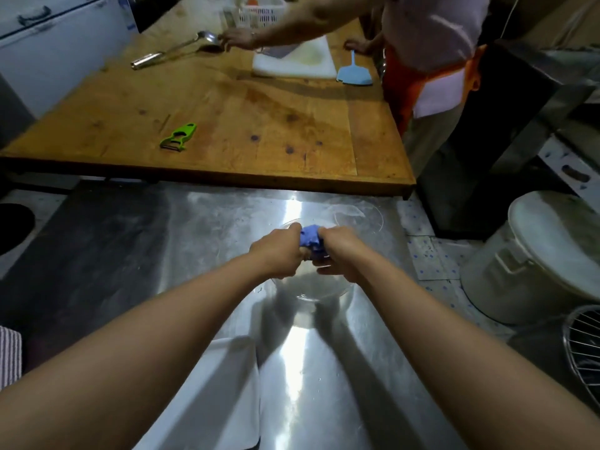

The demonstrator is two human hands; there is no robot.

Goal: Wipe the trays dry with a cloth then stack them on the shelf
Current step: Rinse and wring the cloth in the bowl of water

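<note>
Nearby: green peeler (179,136) on wooden table (227,125) | perhaps glass plate (357,212) beyond hands

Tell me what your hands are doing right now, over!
Left hand and right hand both grip the blue cloth. Clear glass dish beneath, on the steel counter. Nothing in the way.
</note>
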